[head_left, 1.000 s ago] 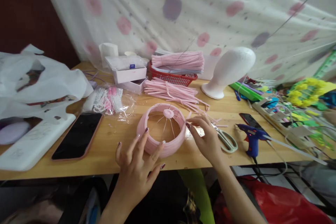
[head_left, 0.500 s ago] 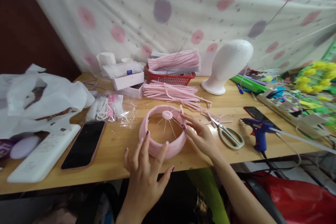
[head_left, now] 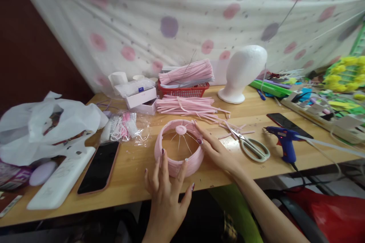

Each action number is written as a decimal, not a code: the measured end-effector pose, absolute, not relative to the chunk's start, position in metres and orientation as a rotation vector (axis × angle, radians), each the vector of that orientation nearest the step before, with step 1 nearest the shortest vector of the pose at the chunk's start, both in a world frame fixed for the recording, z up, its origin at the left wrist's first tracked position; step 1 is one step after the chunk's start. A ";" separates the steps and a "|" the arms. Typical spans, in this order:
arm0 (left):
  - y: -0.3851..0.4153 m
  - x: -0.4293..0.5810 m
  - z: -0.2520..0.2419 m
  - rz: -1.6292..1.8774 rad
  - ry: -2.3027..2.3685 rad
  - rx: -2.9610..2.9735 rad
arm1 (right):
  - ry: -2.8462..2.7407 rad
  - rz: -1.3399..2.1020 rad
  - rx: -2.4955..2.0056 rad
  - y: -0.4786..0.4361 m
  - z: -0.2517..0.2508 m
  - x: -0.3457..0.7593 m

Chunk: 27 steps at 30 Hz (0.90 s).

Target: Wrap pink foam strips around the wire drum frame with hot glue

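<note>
A round pink band (head_left: 182, 169), wound in what looks like pipe cleaner, sits on the table with thin wire spokes running to a small pink disc (head_left: 181, 130). My left hand (head_left: 168, 193) is at its near side, fingers spread and the tips of two resting at the front rim. At the right side, my right hand (head_left: 216, 150) grips the band's wall, one dark-nailed finger over the rim. Right of that hand lie scissors (head_left: 253, 148) with pale handles, their blades by cut pink pieces (head_left: 246, 131).
Behind the band lies a bundle of pink pipe cleaners (head_left: 185, 105), with a red basket (head_left: 188, 91) beyond. A white foam head (head_left: 243, 70) stands back right. A blue glue gun (head_left: 286, 144) lies right. Left are a phone (head_left: 99, 167), bagged beads (head_left: 122, 125) and a white plastic bag (head_left: 31, 125).
The view has shifted, so the table's left side sits lower in the picture. A small pink stub upright by my right fingertips no longer shows. Both hands stay at the band.
</note>
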State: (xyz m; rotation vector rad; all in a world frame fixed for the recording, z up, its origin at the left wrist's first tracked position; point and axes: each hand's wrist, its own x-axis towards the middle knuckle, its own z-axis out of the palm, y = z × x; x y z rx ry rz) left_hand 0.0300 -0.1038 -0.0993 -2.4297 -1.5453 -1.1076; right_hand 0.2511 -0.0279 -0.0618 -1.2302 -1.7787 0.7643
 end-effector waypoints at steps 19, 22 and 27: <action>-0.094 0.013 -0.090 -1.038 -1.507 -2.474 | -1.357 1.313 -0.962 -0.012 -0.064 0.246; -0.093 0.011 -0.094 -1.001 -1.497 -2.480 | -1.356 1.311 -0.958 -0.010 -0.066 0.247; -0.093 0.010 -0.098 -1.022 -1.491 -2.461 | -1.393 1.253 -0.991 -0.009 -0.071 0.247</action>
